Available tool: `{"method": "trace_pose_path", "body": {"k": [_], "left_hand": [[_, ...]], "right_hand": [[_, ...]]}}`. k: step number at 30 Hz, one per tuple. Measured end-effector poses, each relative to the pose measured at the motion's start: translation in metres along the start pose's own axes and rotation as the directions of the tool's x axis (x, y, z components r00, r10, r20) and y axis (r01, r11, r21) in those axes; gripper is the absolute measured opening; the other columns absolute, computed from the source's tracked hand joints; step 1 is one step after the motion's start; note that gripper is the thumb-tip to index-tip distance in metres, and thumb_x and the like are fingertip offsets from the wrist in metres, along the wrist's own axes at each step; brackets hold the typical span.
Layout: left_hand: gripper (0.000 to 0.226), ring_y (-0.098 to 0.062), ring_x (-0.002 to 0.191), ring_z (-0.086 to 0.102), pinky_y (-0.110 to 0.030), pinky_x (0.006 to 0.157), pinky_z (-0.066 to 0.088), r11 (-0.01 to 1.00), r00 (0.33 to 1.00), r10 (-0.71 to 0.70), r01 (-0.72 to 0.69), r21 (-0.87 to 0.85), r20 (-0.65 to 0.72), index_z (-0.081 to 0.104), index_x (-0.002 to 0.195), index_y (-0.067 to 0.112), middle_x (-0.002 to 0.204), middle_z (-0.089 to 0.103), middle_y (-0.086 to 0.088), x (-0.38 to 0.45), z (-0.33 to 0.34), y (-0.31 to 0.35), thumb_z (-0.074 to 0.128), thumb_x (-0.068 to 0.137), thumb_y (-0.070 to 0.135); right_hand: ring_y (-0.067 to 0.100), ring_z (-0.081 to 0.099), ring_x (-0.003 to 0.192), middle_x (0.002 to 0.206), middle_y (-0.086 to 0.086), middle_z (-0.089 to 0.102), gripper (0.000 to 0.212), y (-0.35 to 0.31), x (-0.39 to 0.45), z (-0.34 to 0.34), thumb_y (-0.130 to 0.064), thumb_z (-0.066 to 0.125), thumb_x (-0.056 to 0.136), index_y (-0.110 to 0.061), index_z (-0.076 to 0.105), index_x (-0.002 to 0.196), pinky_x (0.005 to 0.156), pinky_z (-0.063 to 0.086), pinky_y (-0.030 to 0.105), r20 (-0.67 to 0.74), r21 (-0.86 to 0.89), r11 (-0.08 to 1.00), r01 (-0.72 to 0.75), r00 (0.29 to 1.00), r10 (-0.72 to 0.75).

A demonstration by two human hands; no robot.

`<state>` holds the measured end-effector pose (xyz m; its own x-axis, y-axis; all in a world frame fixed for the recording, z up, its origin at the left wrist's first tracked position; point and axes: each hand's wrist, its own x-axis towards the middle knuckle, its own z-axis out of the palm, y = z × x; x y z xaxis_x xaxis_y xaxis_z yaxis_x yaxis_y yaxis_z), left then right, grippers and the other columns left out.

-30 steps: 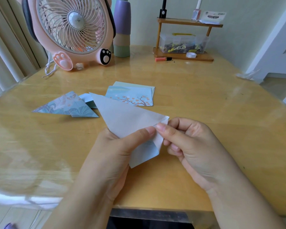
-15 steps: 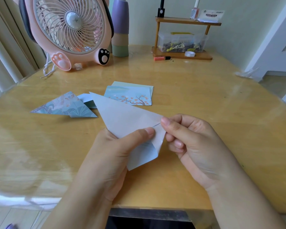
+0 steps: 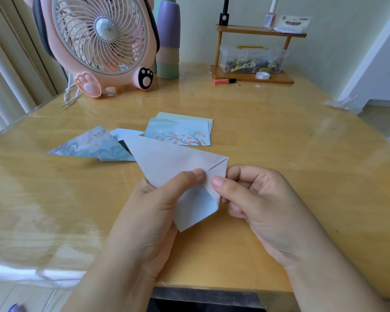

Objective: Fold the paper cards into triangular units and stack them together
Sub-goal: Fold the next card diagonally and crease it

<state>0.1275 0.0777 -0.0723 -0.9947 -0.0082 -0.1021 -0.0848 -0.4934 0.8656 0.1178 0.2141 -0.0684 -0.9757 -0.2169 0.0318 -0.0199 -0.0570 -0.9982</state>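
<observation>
Pale blue paper card (image 3: pixel 167 163), part-folded to a point, held above the tabletop (image 3: pixel 279 136) at centre. Left hand (image 3: pixel 149 212) pinches it from 7 o'clock; right hand (image 3: pixel 257 199) pinches its folded flap at 3 o'clock. Folded triangle (image 3: pixel 92 145) at 10 o'clock; flat cards (image 3: pixel 180 134) at 12 o'clock.

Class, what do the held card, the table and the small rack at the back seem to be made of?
Held card: thin matte paper, creased sharply. Table: pale wood, probably under a glossy clear cover; it reflects light. Rack: brown wood, apparently varnished.
</observation>
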Motion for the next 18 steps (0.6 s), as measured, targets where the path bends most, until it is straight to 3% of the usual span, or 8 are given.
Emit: {"method": "trace_pose_path", "body": {"k": [18], "left_hand": [[0.018, -0.014, 0.080, 0.070, -0.022, 0.071, 0.055, 0.999, 0.998, 0.040, -0.042, 0.035, 0.040, 0.078, 0.079, 0.021, 0.089, 0.075, -0.004, 0.0000, -0.0016, -0.0023, 0.067, 0.067, 0.014]], "right_hand": [[0.004, 0.033, 0.043, 0.047, -0.005, 0.044, 0.025, 0.0007, 0.0012, -0.0018, -0.026, 0.070, 0.065, -0.020, 0.055, 0.046, 0.043, 0.029, 0.013, -0.028, 0.022, 0.998, -0.052, 0.998, 0.053]]}}
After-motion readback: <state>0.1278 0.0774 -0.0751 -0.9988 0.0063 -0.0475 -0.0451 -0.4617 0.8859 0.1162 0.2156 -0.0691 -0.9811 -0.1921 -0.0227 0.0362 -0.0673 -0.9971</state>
